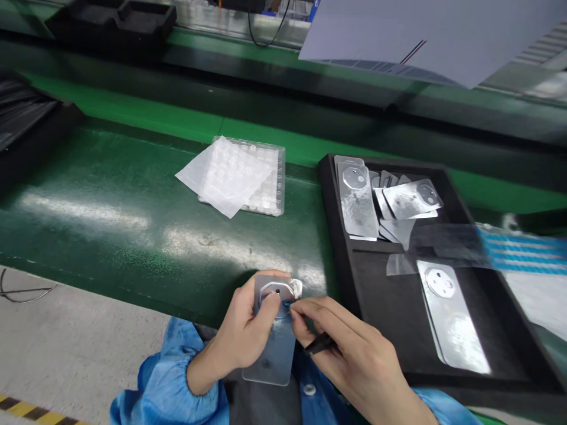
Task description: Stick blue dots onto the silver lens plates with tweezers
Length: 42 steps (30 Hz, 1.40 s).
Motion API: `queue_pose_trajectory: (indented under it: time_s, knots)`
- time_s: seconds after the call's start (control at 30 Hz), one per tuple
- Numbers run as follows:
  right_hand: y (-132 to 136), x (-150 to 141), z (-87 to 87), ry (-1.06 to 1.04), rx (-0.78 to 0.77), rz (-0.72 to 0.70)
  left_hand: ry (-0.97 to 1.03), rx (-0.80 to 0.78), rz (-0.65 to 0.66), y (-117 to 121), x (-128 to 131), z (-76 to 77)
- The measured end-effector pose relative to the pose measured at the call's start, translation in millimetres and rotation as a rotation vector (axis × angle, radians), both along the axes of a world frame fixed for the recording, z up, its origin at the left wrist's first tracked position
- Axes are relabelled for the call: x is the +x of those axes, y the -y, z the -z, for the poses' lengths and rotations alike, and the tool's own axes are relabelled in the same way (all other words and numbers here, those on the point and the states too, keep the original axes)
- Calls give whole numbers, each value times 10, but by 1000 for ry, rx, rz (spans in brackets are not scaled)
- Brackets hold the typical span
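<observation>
My left hand (248, 330) grips a silvery phone back plate (271, 361) near the bench's front edge, thumb pressed on its round camera area. My right hand (349, 348) is closed beside the plate's right edge, its thumb and index finger pinched at a tiny blue piece (286, 304) by the camera area. A slim black pen-like tool (319, 343) is held under the fingers of that hand; its exact kind is unclear. Clear film appears crumpled at the plate's upper right corner.
To the right, a black tray (385, 319) holds several similar plates (358, 203) and strips of clear film. A clear plastic tray (279, 177) with small white pieces lies on the green bench (110, 195), partly under a white sheet (225, 177). White paper (425, 35) hangs above.
</observation>
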State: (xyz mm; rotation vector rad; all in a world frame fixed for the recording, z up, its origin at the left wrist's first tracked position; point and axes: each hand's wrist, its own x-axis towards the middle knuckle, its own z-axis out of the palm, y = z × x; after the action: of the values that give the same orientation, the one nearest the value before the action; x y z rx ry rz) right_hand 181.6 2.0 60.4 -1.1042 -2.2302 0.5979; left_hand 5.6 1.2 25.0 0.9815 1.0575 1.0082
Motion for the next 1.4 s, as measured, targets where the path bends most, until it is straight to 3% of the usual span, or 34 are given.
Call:
queue_pose_trajectory:
  time_s: [0.63,1.1,1.4]
  knots:
    - [52,17,64,68,200,28,101,-84,-16,-12,6,19]
    - [76,35,46,40,154,19,158,-94,5,-7,16,-10]
    - [36,0,24,-19,116,10,39,-32,-10,-14,6,1]
